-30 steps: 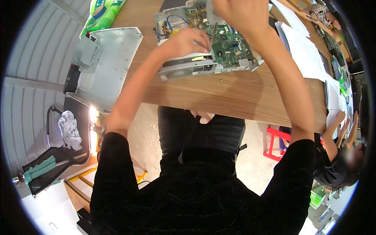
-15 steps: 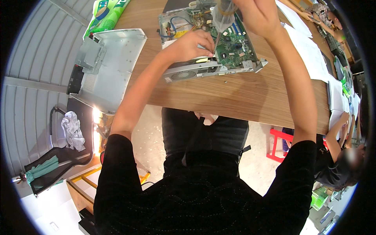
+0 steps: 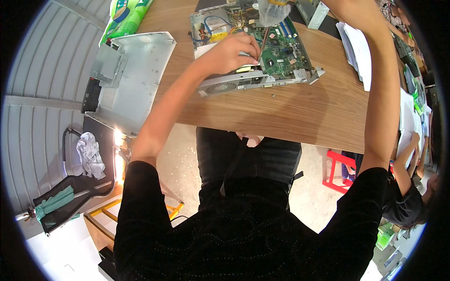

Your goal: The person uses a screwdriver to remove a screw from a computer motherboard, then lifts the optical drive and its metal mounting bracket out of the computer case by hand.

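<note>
An opened desktop computer case [image 3: 229, 86] lies on the table, its green motherboard [image 3: 281, 58] and wiring exposed. My left hand [image 3: 233, 52] is closed over the case's near middle, thumb and fingers pinching the lower part of a thin metal shaft [image 3: 264, 43]. The shaft stands nearly upright, like a screwdriver's; its tip is hidden by the fingers. Above it is a clear, crinkled plastic-looking top [image 3: 273, 13] with a yellowish band. My right hand [image 3: 358, 14] is at the upper right, away from the case, beyond a silver metal box [image 3: 313, 14]; its fingers are cut off by the view's edge.
The removed case cover [image 3: 133, 79] sits at the table's left, beside a green package [image 3: 131, 21]. A tiny screw-like piece [image 3: 273, 95] lies near the case. Papers [image 3: 356, 51] are stacked at right. A red stool [image 3: 335, 171] stands below the table; other people are at far right.
My right hand has left the clear plastic top and moved right, uncovering the silver metal box. My left hand keeps its pinch on the shaft. The view has shifted slightly.
</note>
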Available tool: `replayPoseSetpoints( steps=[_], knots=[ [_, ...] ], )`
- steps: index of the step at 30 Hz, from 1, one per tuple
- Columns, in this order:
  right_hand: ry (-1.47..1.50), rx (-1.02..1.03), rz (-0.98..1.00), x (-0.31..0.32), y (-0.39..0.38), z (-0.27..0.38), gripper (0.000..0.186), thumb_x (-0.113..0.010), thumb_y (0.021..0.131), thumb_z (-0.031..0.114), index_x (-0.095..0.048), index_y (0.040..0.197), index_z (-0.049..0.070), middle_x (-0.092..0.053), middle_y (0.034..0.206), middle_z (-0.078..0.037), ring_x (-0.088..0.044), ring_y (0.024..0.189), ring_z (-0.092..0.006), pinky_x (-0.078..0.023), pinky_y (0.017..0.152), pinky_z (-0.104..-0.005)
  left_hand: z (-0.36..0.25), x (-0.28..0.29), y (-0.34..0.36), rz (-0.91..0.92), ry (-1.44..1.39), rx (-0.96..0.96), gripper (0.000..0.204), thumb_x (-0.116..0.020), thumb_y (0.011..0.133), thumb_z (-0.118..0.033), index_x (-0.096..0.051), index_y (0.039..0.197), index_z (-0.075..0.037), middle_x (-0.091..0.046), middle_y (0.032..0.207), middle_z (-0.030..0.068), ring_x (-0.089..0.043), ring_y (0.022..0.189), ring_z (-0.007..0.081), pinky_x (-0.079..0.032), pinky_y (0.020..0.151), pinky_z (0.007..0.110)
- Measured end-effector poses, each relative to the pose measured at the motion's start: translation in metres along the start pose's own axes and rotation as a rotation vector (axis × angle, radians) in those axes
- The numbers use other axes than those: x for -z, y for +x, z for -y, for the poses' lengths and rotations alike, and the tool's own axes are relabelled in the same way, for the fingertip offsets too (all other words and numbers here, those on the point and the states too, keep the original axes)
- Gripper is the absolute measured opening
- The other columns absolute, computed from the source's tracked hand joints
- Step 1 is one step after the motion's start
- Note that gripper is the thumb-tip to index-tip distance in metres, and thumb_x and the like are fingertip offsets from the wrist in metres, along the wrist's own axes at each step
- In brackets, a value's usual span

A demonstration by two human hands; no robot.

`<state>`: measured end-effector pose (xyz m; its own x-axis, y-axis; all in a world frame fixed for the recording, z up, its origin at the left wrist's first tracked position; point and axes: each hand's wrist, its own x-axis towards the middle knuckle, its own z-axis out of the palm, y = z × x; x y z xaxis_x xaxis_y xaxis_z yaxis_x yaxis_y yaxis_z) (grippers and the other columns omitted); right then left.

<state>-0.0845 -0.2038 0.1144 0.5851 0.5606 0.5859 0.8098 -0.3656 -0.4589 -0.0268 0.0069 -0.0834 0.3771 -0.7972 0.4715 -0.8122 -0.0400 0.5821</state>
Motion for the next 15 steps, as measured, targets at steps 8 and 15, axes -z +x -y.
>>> replayPoseSetpoints(
  steps=[8,15],
  knots=[
    [-0.698,0.287,-0.016,-0.006,0.004,0.026,0.039,-0.077,0.077,0.03,-0.059,0.097,0.002,-0.061,0.073,-0.011,-0.062,0.062,-0.0242,-0.044,0.053,-0.032,-0.004,0.001,-0.004,-0.001,0.058,0.05,0.009,-0.07,0.078,-0.007,-0.07,0.085,-0.002,-0.065,0.096,0.005,-0.056,0.096,0.0247,-0.044,0.087,0.036],
    [-0.335,-0.202,0.002,-0.013,0.007,0.059,0.038,-0.073,0.081,0.027,-0.058,0.103,0.0,-0.061,0.071,-0.013,-0.059,0.056,-0.025,-0.043,0.051,-0.0326,-0.001,0.004,-0.005,0.012,0.007,0.055,0.008,-0.07,0.077,-0.005,-0.07,0.084,-0.002,-0.066,0.096,0.0055,-0.057,0.096,0.0244,-0.044,0.087,0.036]
  ],
)
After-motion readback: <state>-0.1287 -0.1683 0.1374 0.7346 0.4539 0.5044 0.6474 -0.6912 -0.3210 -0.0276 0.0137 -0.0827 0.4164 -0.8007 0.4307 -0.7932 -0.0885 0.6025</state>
